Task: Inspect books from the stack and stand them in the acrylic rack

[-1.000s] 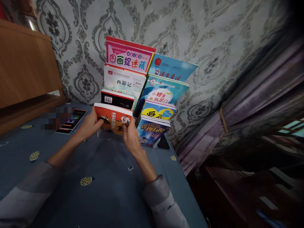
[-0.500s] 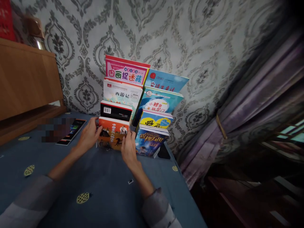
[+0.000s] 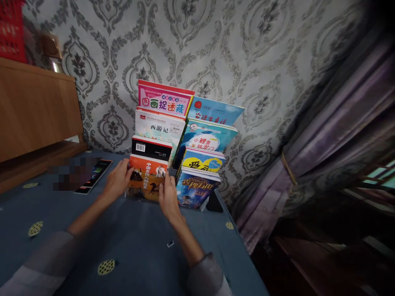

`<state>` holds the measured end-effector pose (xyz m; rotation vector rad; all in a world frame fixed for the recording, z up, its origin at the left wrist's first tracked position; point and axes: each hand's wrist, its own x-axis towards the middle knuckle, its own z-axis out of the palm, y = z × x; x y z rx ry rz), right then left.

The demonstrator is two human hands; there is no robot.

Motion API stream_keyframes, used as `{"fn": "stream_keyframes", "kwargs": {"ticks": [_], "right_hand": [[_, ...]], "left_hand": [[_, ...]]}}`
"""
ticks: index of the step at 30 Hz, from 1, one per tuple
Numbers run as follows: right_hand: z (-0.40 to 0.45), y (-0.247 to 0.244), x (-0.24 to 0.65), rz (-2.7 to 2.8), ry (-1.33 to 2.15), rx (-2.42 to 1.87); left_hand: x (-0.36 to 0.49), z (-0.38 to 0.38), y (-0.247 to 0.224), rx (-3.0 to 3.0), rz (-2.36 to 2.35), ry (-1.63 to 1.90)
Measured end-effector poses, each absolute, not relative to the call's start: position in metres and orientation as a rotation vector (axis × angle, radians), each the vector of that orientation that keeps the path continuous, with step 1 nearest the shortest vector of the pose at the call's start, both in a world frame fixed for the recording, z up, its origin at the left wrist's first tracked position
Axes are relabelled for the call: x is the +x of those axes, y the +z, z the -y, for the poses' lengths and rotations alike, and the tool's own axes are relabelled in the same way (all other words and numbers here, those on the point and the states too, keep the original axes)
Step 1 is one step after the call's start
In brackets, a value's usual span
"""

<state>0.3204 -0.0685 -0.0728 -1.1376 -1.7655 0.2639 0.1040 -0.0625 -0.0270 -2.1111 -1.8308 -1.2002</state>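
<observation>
An orange book (image 3: 148, 179) stands upright at the front of the left row of books. My left hand (image 3: 119, 179) grips its left edge, and my right hand (image 3: 169, 195) holds its right edge, with fingers partly hidden behind it. Behind it rise a black book (image 3: 151, 149) with a barcode, a white book (image 3: 160, 127) and a pink book (image 3: 163, 98). To the right of my right hand stands a second row: a dark blue book (image 3: 197, 189) in front, then a yellow and blue book (image 3: 205, 160), a teal book (image 3: 212, 133) and a light blue book (image 3: 216, 111).
Blue cloth with pineapple prints (image 3: 138, 246) covers the surface. A dark flat booklet (image 3: 94, 176) lies at left, beside a wooden cabinet (image 3: 37, 111) bearing a red basket (image 3: 11, 31). A black object (image 3: 214, 203) sits by the right row. A tied purple curtain (image 3: 262, 205) hangs at right.
The view has tilted slightly, so everything sits a little lower in the picture. Both hands stay at the sides of the orange book, with little visible movement.
</observation>
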Motion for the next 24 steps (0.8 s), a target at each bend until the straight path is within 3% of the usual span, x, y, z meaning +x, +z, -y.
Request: {"fn": "stream_keyframes", "kwargs": {"ticks": [8,17,24], "right_hand": [[0.07,-0.071,0.321,1.774,0.25,-1.144],[0.078,-0.06,0.323,1.825,0.244,-1.159],[0.084,-0.066,0.318,1.787,0.244,-1.167]], "left_hand": [[0.093,0.064,-0.032,-2.192,1.856,-1.202],[-0.001,0.072,-0.061,-1.861,2.431,-0.651],[-0.025,0.076,-0.077,-1.856,2.487,-0.44]]}}
